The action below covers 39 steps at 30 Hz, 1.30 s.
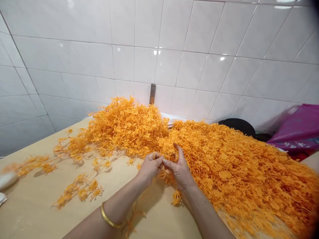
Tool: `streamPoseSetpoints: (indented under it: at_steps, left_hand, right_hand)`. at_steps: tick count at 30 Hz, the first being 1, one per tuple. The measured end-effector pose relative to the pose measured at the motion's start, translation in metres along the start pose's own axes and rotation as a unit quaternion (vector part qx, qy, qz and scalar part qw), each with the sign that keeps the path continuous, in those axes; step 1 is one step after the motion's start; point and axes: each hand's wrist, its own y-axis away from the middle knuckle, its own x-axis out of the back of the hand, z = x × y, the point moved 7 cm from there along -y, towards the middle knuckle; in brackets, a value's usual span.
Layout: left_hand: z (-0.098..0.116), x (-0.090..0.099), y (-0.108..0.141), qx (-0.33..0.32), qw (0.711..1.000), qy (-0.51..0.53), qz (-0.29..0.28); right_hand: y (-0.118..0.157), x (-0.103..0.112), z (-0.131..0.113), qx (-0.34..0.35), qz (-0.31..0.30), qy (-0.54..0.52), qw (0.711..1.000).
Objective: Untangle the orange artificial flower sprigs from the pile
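Note:
My left hand (150, 166), with a gold bangle (109, 217) on its forearm, is closed with a thin orange stem between its fingers. Its fingertips meet those of my right hand (179, 167), which pinches the same bit of orange artificial flower sprig (176, 198). My right index finger stretches up against orange blossoms. Blossoms of the sprig hang below the hands. Behind them rises a tangled heap of orange flower sprigs (129, 129). A larger, denser pile of orange blossoms (239, 162) spreads to the right.
Loose sprigs (81, 191) lie on the cream table (32, 212) at left. A white object (7, 181) sits at the left edge. Black round items (238, 126) and a purple bag (296, 127) stand at back right. A metal strip (152, 94) rises against the white tiled wall (169, 63).

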Motion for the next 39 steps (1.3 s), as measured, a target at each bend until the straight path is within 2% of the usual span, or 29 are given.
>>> streamPoseSetpoints:
  at_steps: [3, 5, 10, 13, 16, 19, 21, 22, 24, 27, 29, 33, 39]
  left_hand:
    - [-0.011, 0.002, -0.001, 0.090, 0.995, -0.021, -0.039]
    - [-0.010, 0.008, -0.005, 0.105, 0.993, -0.004, -0.044]
    - [0.008, 0.047, -0.020, 0.031, 0.984, 0.149, 0.090]
    - [0.013, 0.055, -0.023, 0.007, 0.979, 0.179, 0.101]
    - [0.017, 0.050, -0.023, -0.027, 0.976, 0.210, 0.057]
    - [0.019, 0.041, -0.020, -0.055, 0.978, 0.201, 0.010]
    - [0.018, 0.033, -0.018, -0.053, 0.982, 0.180, -0.022]
    - [0.016, 0.029, -0.016, -0.046, 0.983, 0.171, -0.039]
    - [0.013, 0.021, -0.013, -0.028, 0.984, 0.162, -0.070]
    - [0.009, 0.013, -0.009, -0.015, 0.981, 0.165, -0.100]
    - [0.007, 0.011, -0.008, -0.009, 0.979, 0.170, -0.108]
    - [0.000, 0.009, -0.006, 0.008, 0.981, 0.156, -0.113]
    - [-0.005, 0.007, -0.004, 0.022, 0.988, 0.098, -0.117]
  right_hand:
    - [0.000, 0.003, -0.001, -0.030, 0.005, -0.012, 0.999]
    - [-0.001, 0.009, -0.001, -0.046, 0.009, -0.012, 0.999]
    - [-0.005, 0.017, 0.000, -0.072, -0.010, -0.071, 0.995]
    - [-0.009, 0.023, -0.004, -0.056, -0.008, -0.083, 0.995]
    - [-0.010, 0.026, -0.010, -0.042, -0.042, -0.055, 0.997]
    - [-0.007, 0.020, -0.013, -0.032, -0.127, -0.001, 0.991]
    - [-0.003, 0.015, -0.008, -0.055, -0.161, 0.042, 0.984]
    - [-0.003, 0.015, -0.004, -0.071, -0.154, 0.064, 0.984]
    - [-0.004, 0.020, 0.002, -0.092, -0.096, 0.102, 0.986]
    - [-0.005, 0.027, 0.002, -0.083, -0.016, 0.114, 0.990]
    - [-0.006, 0.024, 0.001, -0.071, -0.019, 0.089, 0.993]
    - [-0.006, 0.017, -0.001, -0.045, -0.067, 0.051, 0.995]
    - [-0.005, 0.014, -0.008, -0.016, -0.085, 0.036, 0.996]
